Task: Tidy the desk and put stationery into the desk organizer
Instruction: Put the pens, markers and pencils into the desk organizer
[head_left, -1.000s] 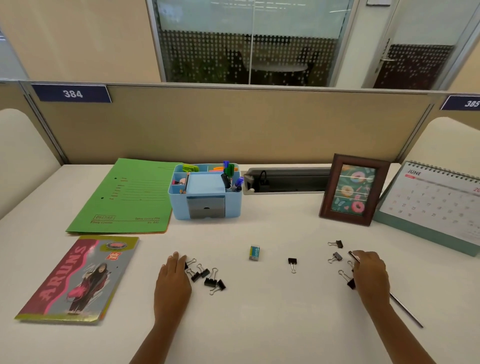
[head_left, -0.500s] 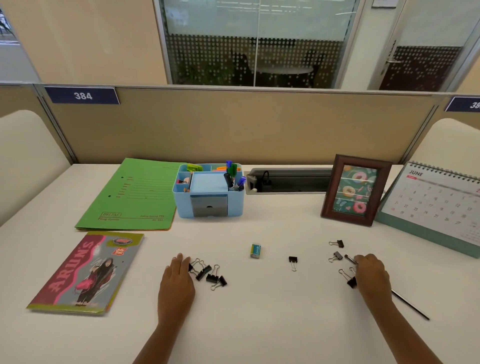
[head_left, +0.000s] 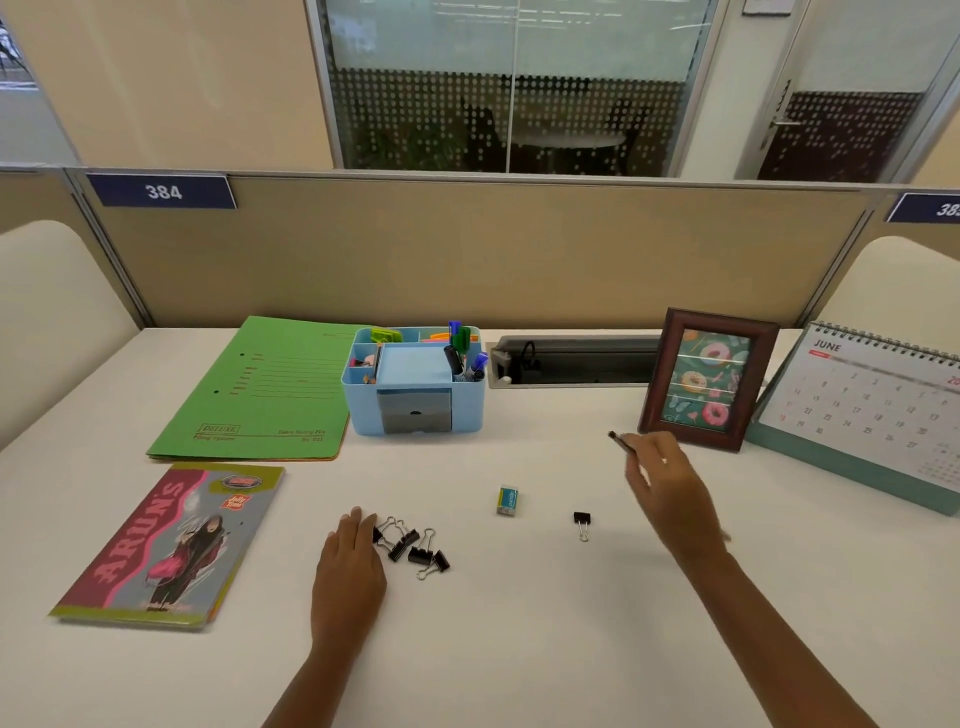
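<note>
My right hand is raised above the desk right of centre, shut on a thin dark pencil whose tip points up and left. My left hand lies flat on the white desk, touching a cluster of several black binder clips. One more black binder clip and a small eraser lie between my hands. The light blue desk organizer stands at the back centre, holding markers and a pad of notes. My right arm hides the desk under it.
A green file folder lies left of the organizer, with a colourful notebook in front of it. A wooden picture frame and a desk calendar stand at the right. A cable slot runs along the back partition.
My right hand has lifted off the desk with the pencil and moved up and left. The clips that lay beside it are out of sight. My left hand has stayed put.
</note>
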